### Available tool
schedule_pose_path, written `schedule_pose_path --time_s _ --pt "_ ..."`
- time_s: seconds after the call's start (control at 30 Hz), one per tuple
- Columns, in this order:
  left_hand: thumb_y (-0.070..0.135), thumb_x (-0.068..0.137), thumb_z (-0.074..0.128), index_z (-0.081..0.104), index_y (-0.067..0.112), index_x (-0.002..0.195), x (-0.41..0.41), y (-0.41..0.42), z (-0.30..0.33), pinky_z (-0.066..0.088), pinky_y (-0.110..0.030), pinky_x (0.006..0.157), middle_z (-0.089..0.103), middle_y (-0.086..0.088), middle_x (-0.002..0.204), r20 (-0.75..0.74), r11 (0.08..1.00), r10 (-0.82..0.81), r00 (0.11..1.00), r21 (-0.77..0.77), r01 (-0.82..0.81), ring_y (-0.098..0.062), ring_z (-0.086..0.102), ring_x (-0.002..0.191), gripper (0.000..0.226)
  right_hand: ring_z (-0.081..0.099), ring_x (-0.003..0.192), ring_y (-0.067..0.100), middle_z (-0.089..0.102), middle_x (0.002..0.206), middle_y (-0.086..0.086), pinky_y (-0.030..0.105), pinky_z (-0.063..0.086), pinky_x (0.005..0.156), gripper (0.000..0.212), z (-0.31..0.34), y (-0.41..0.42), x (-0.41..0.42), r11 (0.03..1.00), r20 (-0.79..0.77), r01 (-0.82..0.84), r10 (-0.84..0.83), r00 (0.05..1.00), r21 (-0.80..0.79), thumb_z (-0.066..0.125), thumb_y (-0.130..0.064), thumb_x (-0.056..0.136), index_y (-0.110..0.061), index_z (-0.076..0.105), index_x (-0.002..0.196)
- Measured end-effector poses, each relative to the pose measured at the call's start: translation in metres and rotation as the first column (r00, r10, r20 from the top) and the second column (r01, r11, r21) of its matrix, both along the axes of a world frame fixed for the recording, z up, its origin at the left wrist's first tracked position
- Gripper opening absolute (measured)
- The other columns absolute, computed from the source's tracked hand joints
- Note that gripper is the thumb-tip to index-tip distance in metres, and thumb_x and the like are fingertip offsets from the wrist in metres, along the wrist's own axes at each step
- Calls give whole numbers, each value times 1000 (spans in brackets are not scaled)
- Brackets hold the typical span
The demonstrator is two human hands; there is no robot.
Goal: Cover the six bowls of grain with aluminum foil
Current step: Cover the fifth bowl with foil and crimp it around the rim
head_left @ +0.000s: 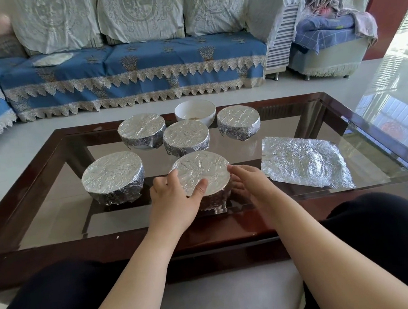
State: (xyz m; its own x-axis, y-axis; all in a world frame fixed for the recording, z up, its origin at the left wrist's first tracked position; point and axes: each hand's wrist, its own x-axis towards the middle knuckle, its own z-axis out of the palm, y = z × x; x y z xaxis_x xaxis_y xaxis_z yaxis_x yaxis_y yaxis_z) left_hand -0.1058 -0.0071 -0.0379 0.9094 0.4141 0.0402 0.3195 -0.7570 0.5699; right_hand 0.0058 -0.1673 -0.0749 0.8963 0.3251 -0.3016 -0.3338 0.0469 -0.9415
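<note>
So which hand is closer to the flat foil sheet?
Right. The right hand is beside the foil sheet; the left hand is across the covered bowl both hold.

A long sofa [130, 62] stood against the far side of the room, its seat draped in a blue cover edged with cream lace points, and three pale lace-covered cushions [136, 10] leaned along its back. To the right sat an armchair [327, 50] under a blue checked cloth, heaped with crumpled fabric. A dark reddish wall [392, 2] rose behind it. Strong daylight came in from the right and glared off the pale glossy floor [389, 81]. In front stood a dark wooden coffee table [28, 184] with a glass top.
</note>
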Motion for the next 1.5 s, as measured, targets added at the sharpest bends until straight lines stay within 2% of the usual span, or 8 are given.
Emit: schedule_pose_path --time_s 0.2,0.43,0.5,0.67,0.83,1.13,1.27,1.5 --pt "82 77 25 22 13 153 2 16 2 23 -43 114 28 -15 149 -40 995 -20 999 100 24 -33 21 138 103 66 95 20 65 107 4 33 54 85 35 -11 5 -15 982 76 180 -176 981 -52 43 -42 102 -13 56 117" --pt "65 93 25 14 15 157 21 21 -21 13 -43 120 21 -7 163 1 974 -19 1000 -224 19 -30 14 149 82 60 66 -8 65 80 -10 11 48 65 12 -20 13 -61 932 374 341 -274 886 -124 54 -28 99 -19 62 102" --pt "59 99 29 10 17 158 20 23 -23 17 -44 120 23 -7 162 10 950 16 1000 -312 -12 -31 20 148 76 64 72 -1 68 79 -8 26 56 78 19 -24 13 -61 919 372 350 -266 889 -181 51 -36 100 -22 64 98" --pt "50 104 36 21 15 156 28 32 -28 28 -36 113 39 1 150 -39 724 170 985 -673 -152 -24 36 141 64 69 101 31 72 105 15 41 58 87 45 -13 12 -51 984 -35 177 -178 983 -20 52 -54 94 -11 65 100" --pt "44 104 43 64 19 102 27 34 -24 52 -47 93 63 -9 98 -134 363 156 979 -913 -183 -26 62 84 33 69 102 33 71 109 16 40 57 88 39 -8 7 -45 985 -194 147 -129 972 84 63 -45 91 -9 65 106" --pt "50 102 40 54 18 131 32 12 -30 55 -45 79 59 -7 127 -154 46 -13 988 -987 -154 -41 68 95 45 68 96 29 66 118 19 34 56 71 71 -10 -22 -22 955 -290 269 -224 930 126 53 -55 93 0 47 136" --pt "42 102 46 57 21 128 46 -12 -28 55 -42 76 60 -3 125 -131 -22 8 991 -991 -131 -39 67 99 35 63 111 32 61 128 19 34 55 75 74 -13 -36 -5 956 -281 272 -233 931 109 47 -58 94 -1 44 140" --pt "27 100 53 59 16 115 67 -35 -27 52 -44 87 62 -7 115 -142 -35 96 985 -990 -139 -41 65 97 20 70 76 29 70 91 14 34 56 63 59 17 -56 28 929 -123 24 -75 990 -369 30 -52 102 -1 60 102"
